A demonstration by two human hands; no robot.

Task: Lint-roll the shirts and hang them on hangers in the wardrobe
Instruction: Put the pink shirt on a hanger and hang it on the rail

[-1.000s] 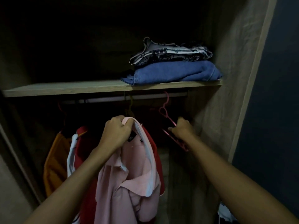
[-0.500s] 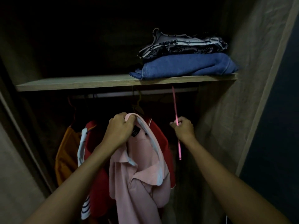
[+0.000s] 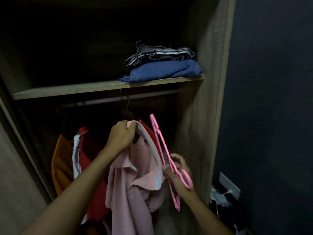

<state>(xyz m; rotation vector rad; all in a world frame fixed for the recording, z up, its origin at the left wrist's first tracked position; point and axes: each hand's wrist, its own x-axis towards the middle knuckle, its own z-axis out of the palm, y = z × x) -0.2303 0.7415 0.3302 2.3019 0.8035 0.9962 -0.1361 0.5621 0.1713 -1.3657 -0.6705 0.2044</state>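
A: What's nearest?

B: The right hand point(image 3: 177, 173), its grip closed around a pink plastic hanger point(image 3: 166, 160) that tilts up and to the left, just right of the shirt.

A: And the left?

B: The left hand point(image 3: 122, 136), a little farther in, has its grip clenched on the collar of a pale pink collared shirt point(image 3: 135, 184), which dangles in front of the wardrobe opening.

A: Behind that?

B: A red garment point(image 3: 91, 150), a white one point(image 3: 76, 155) and an orange one point(image 3: 61, 160) hang below the pale rail point(image 3: 105, 101). Farther up, the wooden shelf point(image 3: 67, 89) carries folded blue denim point(image 3: 162, 70) under a black-and-white patterned cloth point(image 3: 159, 54), at its right end.
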